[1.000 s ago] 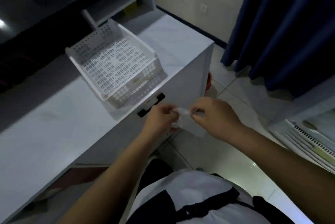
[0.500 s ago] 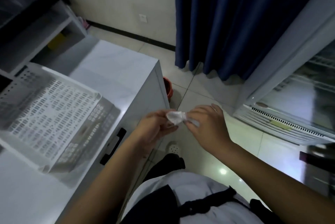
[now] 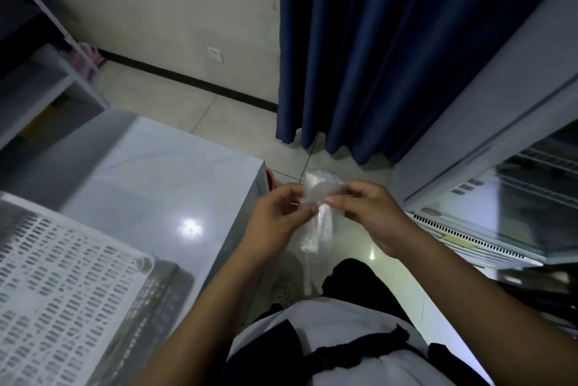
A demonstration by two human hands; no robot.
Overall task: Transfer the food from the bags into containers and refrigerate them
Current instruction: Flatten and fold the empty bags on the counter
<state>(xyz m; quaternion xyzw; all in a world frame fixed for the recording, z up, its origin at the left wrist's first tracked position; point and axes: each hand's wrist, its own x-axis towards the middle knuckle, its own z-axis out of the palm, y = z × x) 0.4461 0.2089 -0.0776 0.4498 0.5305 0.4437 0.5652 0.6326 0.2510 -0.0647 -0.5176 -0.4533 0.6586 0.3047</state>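
The person holds a thin clear plastic bag (image 3: pixel 317 198) in front of the body, above the floor, between the counter and the fridge. The left hand (image 3: pixel 278 216) pinches the bag's left edge with thumb and fingertips curled onto it, and the right hand (image 3: pixel 367 213) pinches the right side just across from it, so the two grips sit close together with only the crumpled film between them. That close, opposed hold looks suited to pulling the bag's mouth apart or smoothing it; which of the two cannot be told. Below the grip the rest of the bag hangs down loose and narrow, which suggests it holds little or nothing, though its contents are too pale and blurred to make out.

To the left of the grip, and lower, a white slotted basket (image 3: pixel 72 285) sits on the pale counter (image 3: pixel 162 179), within easy reach, probably kept there as the place to set food. To the right of the grip stands the fridge (image 3: pixel 488 141), its glass door (image 3: pixel 531 207) showing wire shelves behind. Beyond the grip a dark blue curtain (image 3: pixel 391 51) hangs to the floor. No filled container is visible, so the transfer seems still ahead.
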